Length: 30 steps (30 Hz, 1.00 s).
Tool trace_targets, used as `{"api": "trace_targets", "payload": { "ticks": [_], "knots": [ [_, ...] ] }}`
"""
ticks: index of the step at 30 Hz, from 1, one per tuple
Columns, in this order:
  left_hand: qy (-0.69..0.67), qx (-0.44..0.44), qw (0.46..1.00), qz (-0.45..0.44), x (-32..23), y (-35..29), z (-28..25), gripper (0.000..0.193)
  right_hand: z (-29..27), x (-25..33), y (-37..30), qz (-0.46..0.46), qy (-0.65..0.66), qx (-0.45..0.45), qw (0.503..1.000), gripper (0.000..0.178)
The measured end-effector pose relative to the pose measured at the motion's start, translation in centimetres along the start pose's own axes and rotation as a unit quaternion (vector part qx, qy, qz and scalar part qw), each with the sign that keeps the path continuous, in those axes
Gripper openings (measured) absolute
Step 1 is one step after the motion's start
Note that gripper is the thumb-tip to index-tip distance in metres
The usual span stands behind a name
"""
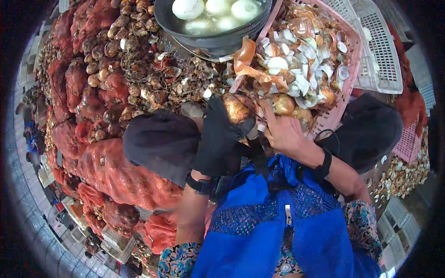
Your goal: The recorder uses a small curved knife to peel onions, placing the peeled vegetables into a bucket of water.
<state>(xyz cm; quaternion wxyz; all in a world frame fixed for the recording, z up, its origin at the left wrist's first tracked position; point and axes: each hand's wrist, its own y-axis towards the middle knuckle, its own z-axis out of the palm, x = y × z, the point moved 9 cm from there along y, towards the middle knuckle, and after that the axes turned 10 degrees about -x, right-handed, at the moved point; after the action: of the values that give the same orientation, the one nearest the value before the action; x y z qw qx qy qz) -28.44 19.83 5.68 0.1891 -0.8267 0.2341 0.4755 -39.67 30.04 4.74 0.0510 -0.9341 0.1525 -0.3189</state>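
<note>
My left hand (214, 127), in a black glove, is closed around a brown-skinned onion (237, 108) between my knees. Close to its right side is my bare right hand (288, 134), with the index finger stretched forward and the other fingers curled in. A thin dark line and a small pale piece show between the hand and the onion; whatever the right hand grips is too hidden to name. Just beyond my hands, a pink crate (356, 55) holds onion skins, cut-off pieces and several unpeeled onions (283, 105).
A dark bucket (215, 44) of peeled white onions (187, 8) in liquid stands ahead. White plastic baskets (387, 60) are at the far right. Red mesh sacks (125, 171) and a heap of loose onions (134, 46) fill the left. Scraps (403, 178) lie on the right floor.
</note>
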Motion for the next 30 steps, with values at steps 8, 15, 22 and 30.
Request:
{"api": "trace_targets", "payload": {
  "ticks": [8, 15, 22, 30],
  "knots": [
    [-0.007, -0.007, 0.996, -0.089, 0.5, 0.1, 0.0, 0.066, 1.7, -0.8, 2.1, -0.028, -0.011, -0.001, 1.0, 0.075],
    [0.04, -0.03, 0.999, -0.012, 1.4, -0.3, -0.2, 0.073, 2.0, -1.3, 2.4, -0.01, -0.026, -0.001, 1.0, 0.081],
    [-0.194, 0.004, 0.975, -0.105, 0.5, -1.4, -0.1, 0.073, 2.6, -2.9, 1.3, -0.002, 0.139, -0.013, 0.99, 0.07],
    [-0.172, -0.012, 0.984, -0.052, -2.0, -1.3, -0.8, 0.08, 0.3, -1.7, 1.2, -0.036, 0.23, -0.057, 0.971, 0.06]
  ]
}}
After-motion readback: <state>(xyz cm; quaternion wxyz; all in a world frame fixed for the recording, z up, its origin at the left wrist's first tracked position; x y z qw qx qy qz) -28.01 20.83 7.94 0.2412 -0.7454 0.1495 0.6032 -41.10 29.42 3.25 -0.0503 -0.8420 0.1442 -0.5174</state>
